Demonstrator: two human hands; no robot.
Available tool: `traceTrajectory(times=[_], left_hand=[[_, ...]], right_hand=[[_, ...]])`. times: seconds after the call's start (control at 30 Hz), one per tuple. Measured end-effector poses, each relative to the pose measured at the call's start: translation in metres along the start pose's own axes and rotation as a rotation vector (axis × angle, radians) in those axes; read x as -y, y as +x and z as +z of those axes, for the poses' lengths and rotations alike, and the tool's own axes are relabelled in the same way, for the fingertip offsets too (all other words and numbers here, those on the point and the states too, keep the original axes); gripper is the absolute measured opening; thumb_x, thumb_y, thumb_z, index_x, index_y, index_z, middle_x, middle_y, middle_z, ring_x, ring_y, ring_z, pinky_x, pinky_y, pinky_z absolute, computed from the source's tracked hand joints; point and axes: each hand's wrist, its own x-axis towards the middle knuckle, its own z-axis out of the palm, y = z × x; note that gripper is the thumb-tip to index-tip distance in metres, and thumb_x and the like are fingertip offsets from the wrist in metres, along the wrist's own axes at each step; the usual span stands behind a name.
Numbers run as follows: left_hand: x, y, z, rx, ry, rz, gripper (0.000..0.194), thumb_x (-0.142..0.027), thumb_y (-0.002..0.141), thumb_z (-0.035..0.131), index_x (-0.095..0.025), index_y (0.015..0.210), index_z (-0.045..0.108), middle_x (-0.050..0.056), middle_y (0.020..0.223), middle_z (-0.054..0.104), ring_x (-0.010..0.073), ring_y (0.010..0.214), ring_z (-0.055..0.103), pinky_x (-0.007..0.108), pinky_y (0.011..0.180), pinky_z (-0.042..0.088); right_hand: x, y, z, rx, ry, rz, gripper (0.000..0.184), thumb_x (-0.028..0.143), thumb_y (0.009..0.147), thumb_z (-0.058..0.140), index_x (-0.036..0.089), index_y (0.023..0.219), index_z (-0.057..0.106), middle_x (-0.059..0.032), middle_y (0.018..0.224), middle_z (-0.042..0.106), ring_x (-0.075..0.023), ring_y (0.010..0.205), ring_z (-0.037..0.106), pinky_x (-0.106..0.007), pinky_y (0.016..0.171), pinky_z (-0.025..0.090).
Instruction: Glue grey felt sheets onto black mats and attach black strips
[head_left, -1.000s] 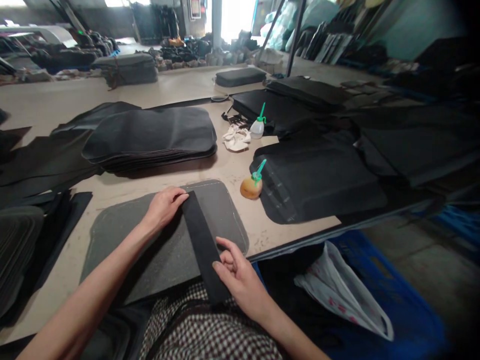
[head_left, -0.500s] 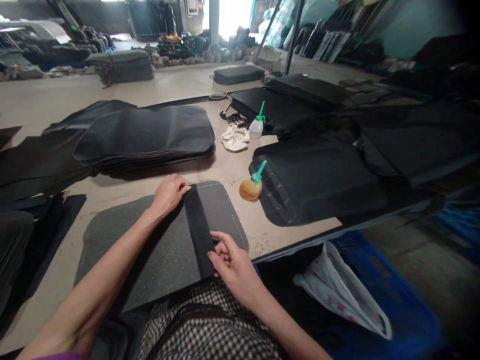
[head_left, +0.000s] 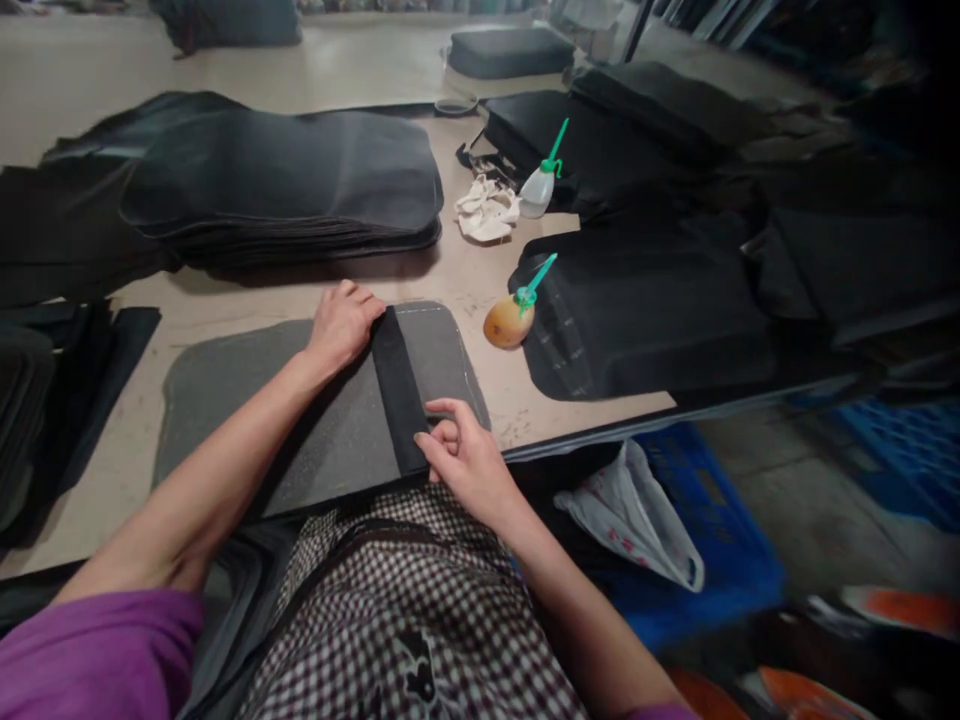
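Note:
A grey mat panel (head_left: 247,390) with rounded corners lies on the table in front of me. Across its right part runs a black strip (head_left: 400,385), from the far edge to the near edge. My left hand (head_left: 341,325) rests on the strip's far end, fingers curled over it and pressing it down. My right hand (head_left: 457,460) pinches the near end of the strip at the panel's near edge.
A stack of black panels (head_left: 285,185) lies behind the grey one. An orange glue bottle (head_left: 510,315) with green nozzle lies to the right, and a white bottle (head_left: 538,185) stands farther back by white gloves (head_left: 486,212). More black panels (head_left: 645,300) cover the right side. A blue crate (head_left: 720,550) sits below the table edge.
The strip has been slid up onto the grey panel and laid straight; both hands moved with it. The camera has tilted down.

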Motion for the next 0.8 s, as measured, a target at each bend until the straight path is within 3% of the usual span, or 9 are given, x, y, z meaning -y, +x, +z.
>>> traceTrajectory(times=[0.1,0.3,0.5,0.7,0.8], left_hand=[[-0.005,-0.010,-0.006,0.023,0.012,-0.005,0.036,-0.028,0.104,0.040,-0.021,0.106,0.075,0.012,0.107,0.072,0.0313,0.115,0.052,0.050,0.099,0.039],[-0.012,-0.023,-0.009,0.034,0.007,-0.054,0.051,-0.052,0.106,0.036,-0.020,0.127,0.071,0.016,0.119,0.074,0.0353,0.118,0.054,0.053,0.098,0.039],[-0.016,-0.028,-0.009,0.017,0.018,-0.040,0.059,-0.059,0.105,0.031,-0.020,0.125,0.071,0.017,0.120,0.074,0.0350,0.118,0.054,0.053,0.098,0.039],[-0.016,-0.028,-0.008,0.027,-0.022,-0.057,0.052,-0.054,0.106,0.037,-0.019,0.124,0.070,0.017,0.121,0.072,0.0349,0.120,0.053,0.053,0.101,0.038],[-0.019,-0.027,-0.008,0.043,-0.112,-0.105,0.044,-0.048,0.105,0.042,-0.018,0.120,0.072,0.017,0.122,0.070,0.0346,0.124,0.051,0.054,0.106,0.035]], right_hand=[[-0.003,0.000,0.001,-0.001,0.006,0.008,0.031,0.037,0.096,0.062,0.024,0.121,0.047,0.0111,0.068,0.058,-0.0117,0.052,0.063,-0.022,0.054,0.044],[-0.006,0.001,0.007,0.008,0.027,-0.009,0.026,0.038,0.096,0.062,0.026,0.111,0.045,0.0119,0.065,0.058,-0.0122,0.049,0.061,-0.023,0.054,0.043],[-0.005,0.001,0.008,-0.058,-0.445,-0.098,0.019,0.024,0.094,0.063,0.023,0.107,0.049,0.0078,0.069,0.059,-0.0148,0.062,0.061,-0.025,0.063,0.039],[-0.002,0.000,0.012,-0.026,-0.777,-0.065,0.022,0.023,0.099,0.062,0.021,0.118,0.053,0.0032,0.077,0.067,-0.0183,0.073,0.066,-0.027,0.065,0.035],[-0.002,-0.004,0.012,-0.059,-0.899,-0.193,0.012,0.023,0.100,0.062,0.021,0.111,0.059,-0.0010,0.087,0.069,-0.0196,0.082,0.064,-0.030,0.067,0.035]])
